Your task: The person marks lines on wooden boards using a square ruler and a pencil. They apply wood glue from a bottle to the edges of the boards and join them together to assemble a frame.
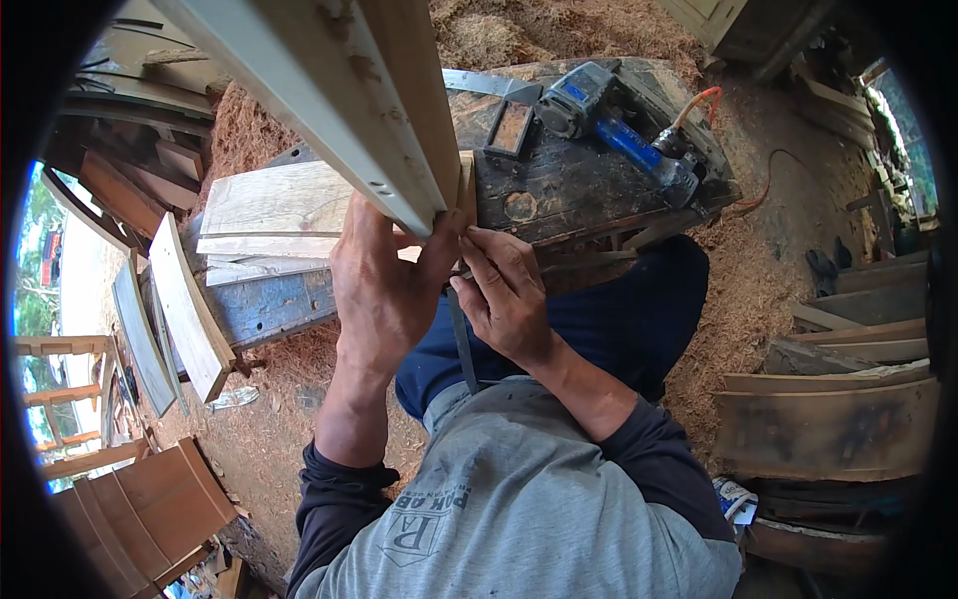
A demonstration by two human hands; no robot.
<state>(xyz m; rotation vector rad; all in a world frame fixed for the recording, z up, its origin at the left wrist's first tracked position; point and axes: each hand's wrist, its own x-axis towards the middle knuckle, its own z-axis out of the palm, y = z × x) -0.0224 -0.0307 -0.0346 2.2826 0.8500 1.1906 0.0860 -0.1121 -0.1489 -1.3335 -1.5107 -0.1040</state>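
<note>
"Fingers of the left hand (pixel 384 280) are bent about the lower end of that long pale beam (pixel 319 110), with the thumb on its right side. What about the other hand?"

"Right hand (pixel 509 295) has its fingers drawn narrow, the tips just right of the left thumb, close by the beam's end. From where I stand I can't tell whether anything small is pinched in them."

"And the beam, that's the big one?"

"Biggest thing in front of us. It slants from the left fingers toward the far left, so its near end sits right between the two sets of fingertips."

"Behind it I see the dark, scuffed workbench (pixel 599 205)."

"Yes, on the far side of the hands. Flat boards (pixel 269 205) lie stacked on its left part, just beside the left knuckles."

"That blue power tool (pixel 629 140)?"

"It lies on the bench's right part, well apart from the fingers. Smaller again is the dark rectangular frame (pixel 509 128), just left of the tool."
</note>
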